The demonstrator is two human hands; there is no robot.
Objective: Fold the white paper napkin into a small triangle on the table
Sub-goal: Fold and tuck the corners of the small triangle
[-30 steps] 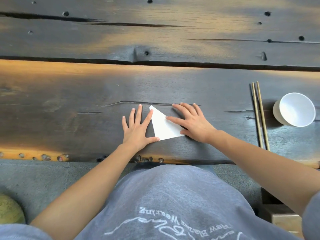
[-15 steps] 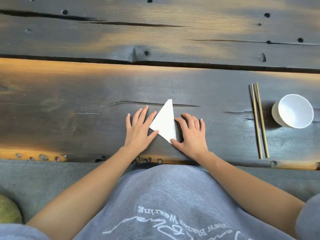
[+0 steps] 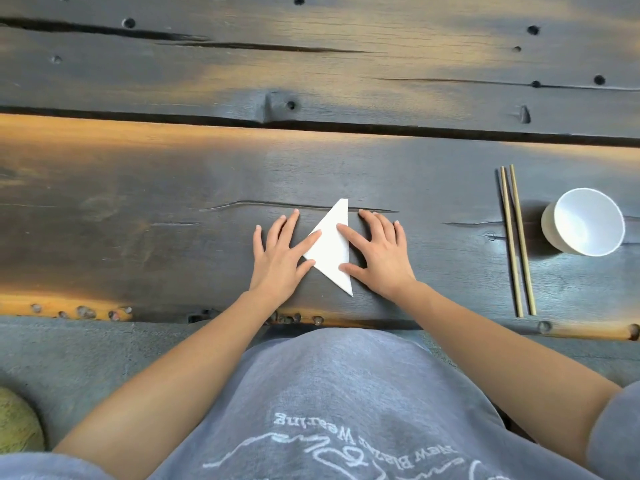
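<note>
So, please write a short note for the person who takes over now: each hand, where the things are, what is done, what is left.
Left hand: flat and open, index finger and thumb on the left corner of the white paper napkin.
Right hand: flat and open, index finger and thumb on its right edge.
Napkin: already a small triangle, flat on the dark wooden table, near the front edge.
Pair of wooden chopsticks and white round bowl: to the right, untouched.
Left: perhaps press the creases, then lift the hands.
</note>
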